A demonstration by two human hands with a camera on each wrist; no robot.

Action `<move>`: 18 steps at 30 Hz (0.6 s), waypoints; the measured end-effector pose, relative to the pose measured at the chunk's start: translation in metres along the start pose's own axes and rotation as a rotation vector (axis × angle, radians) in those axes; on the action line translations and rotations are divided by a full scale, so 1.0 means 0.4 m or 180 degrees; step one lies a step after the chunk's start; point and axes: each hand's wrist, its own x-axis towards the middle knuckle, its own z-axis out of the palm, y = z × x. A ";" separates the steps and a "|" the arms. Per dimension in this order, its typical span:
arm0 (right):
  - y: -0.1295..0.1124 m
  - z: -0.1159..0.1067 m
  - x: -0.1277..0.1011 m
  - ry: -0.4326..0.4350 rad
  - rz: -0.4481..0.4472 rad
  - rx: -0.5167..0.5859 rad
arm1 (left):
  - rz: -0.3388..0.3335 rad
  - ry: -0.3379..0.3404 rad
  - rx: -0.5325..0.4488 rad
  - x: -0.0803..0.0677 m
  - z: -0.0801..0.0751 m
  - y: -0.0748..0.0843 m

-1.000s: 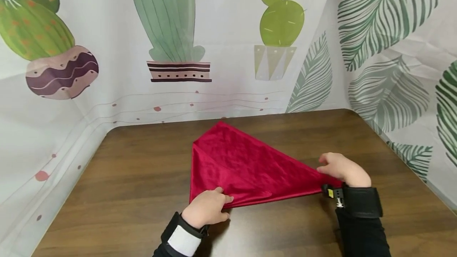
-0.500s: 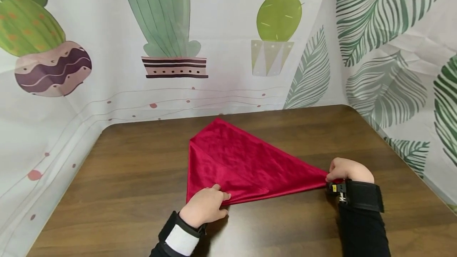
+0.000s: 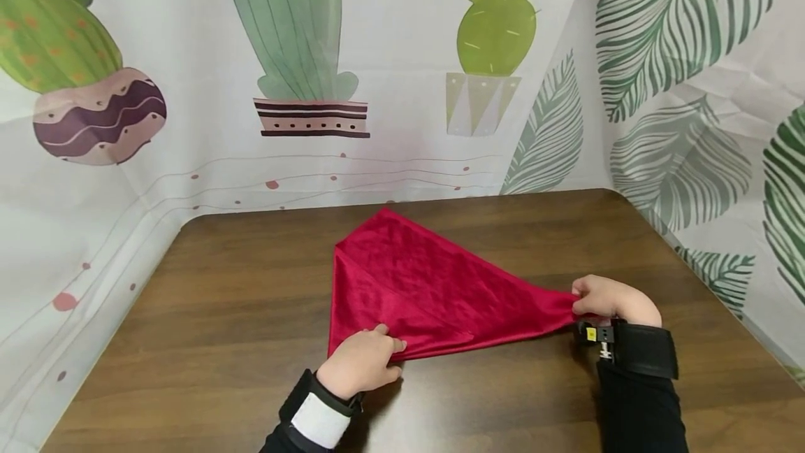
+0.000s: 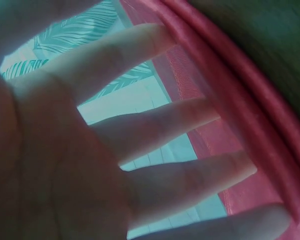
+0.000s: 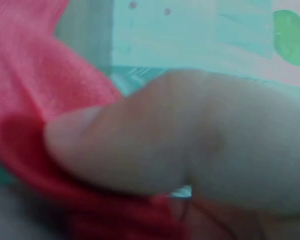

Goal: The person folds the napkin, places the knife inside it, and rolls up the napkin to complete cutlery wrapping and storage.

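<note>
Holding: a red cloth [image 3: 434, 292] lies folded into a rough triangle on the wooden table [image 3: 239, 313], stretched between the two hands.
Left hand: the left hand [image 3: 361, 362] sits at the near left corner of the cloth, its fingertips lying over the hem; the left wrist view shows the fingers [image 4: 154, 127] fairly straight and spread, their tips meeting the rolled red edge [image 4: 249, 115].
Left hand state: wide and relaxed, pressing on the cloth rather than curling round it, as far as the frames show.
Right hand: the right hand [image 3: 613, 299] is at the far right tip of the cloth, thumb and fingers closed on that point; the right wrist view is blurred but shows a finger [image 5: 154, 140] lying against bunched red fabric [image 5: 35, 85].
Right hand state: narrow, pinching the cloth's right corner, which rises slightly off the table towards the fingers.
Cloth position: its long near edge runs from the left hand across to the right hand; its third corner points away from both hands, towards the backdrop.
Cloth surface: smooth with faint creases, a fold line running from beside the left hand up its left side.
Sleeves: both arms wear dark sleeves; the right wrist carries a black strap [image 3: 638, 349] with a small device just behind the hand, and the left cuff [image 3: 321, 421] shows a white patch.
Beyond the hands: a pale curtain [image 3: 390, 54] printed with potted cacti, and to the right of the right hand a panel of green leaves [image 3: 685, 89].
</note>
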 end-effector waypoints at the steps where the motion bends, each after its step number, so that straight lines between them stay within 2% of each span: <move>1: -0.008 -0.002 -0.002 0.0037 -0.0039 -0.0022 | 0.0001 0.0002 -0.0002 -0.001 0.000 -0.001; 7: -0.069 -0.004 -0.014 0.0696 -0.0262 -0.0459 | 0.0076 0.0018 0.0053 -0.004 -0.005 -0.007; 12: -0.150 0.009 -0.015 0.1457 -0.0500 -0.0704 | 0.0093 0.0032 0.0043 -0.006 -0.016 -0.019; 15: -0.205 0.035 -0.007 0.1933 -0.0644 -0.0598 | 0.0101 0.0206 0.0090 -0.006 -0.026 -0.022; 18: -0.256 0.075 0.005 0.2363 -0.0813 -0.0341 | 0.0091 0.0625 0.0196 -0.003 -0.035 -0.020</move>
